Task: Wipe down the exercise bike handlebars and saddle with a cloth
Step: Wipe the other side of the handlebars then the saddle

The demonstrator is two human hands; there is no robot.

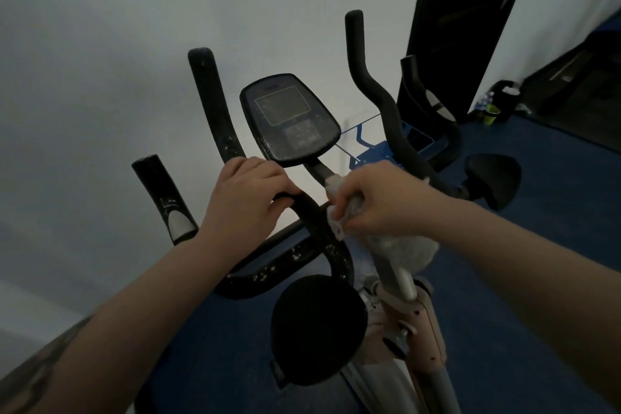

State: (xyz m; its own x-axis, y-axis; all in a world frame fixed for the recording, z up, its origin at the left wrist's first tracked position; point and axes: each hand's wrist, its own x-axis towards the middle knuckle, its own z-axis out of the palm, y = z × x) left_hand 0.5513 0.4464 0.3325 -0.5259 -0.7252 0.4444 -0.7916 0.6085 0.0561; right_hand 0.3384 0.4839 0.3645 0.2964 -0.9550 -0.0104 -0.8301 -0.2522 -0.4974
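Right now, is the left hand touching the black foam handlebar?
Touching. The head view shows the left hand wrapped over the black foam handlebar, fingers curled around its bend with no gap visible.

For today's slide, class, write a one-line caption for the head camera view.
Left hand grips the black foam handlebar while the right hand presses a crumpled white cloth against it, above the black saddle.

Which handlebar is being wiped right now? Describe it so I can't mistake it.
Start at the dark oval console screen. Just below it, the curved black foam handlebar loops down toward the round black saddle. Unlike the other upright bars, it has the left hand gripping it and the right hand pressing a white cloth against it.
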